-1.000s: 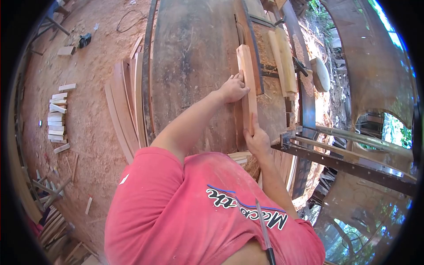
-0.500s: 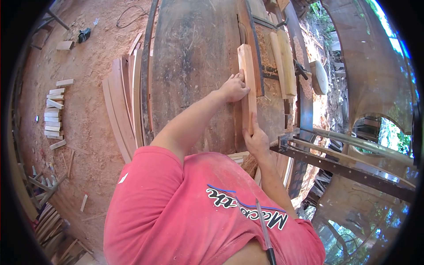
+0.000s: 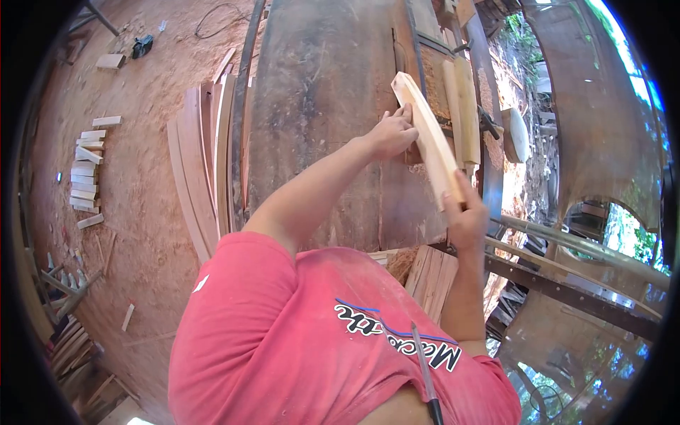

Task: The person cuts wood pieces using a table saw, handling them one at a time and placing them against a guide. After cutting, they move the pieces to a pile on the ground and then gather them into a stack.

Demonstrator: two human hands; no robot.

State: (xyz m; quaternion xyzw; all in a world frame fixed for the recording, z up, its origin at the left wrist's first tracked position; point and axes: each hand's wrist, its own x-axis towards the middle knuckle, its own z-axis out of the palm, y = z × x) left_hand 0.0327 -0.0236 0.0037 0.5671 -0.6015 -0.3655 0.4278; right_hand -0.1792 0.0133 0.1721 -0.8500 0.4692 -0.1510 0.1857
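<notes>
A squared length of wood is held at a slant over the right side of the worn worktable. My left hand grips its left side near the far end, fingers bent against the wood. My right hand, slightly blurred, is closed around the near end. Past the wood's far end runs a long upright board along the table.
Pale wood pieces lie right of the table. Long curved boards lean on its left side. Several small blocks are lined up on the dusty ground. A metal beam crosses at the right. A pen hangs at my shirt.
The length of wood has swung away from the upright board, its near end moving right with my right hand. It now lies slanted. My left hand has shifted slightly right.
</notes>
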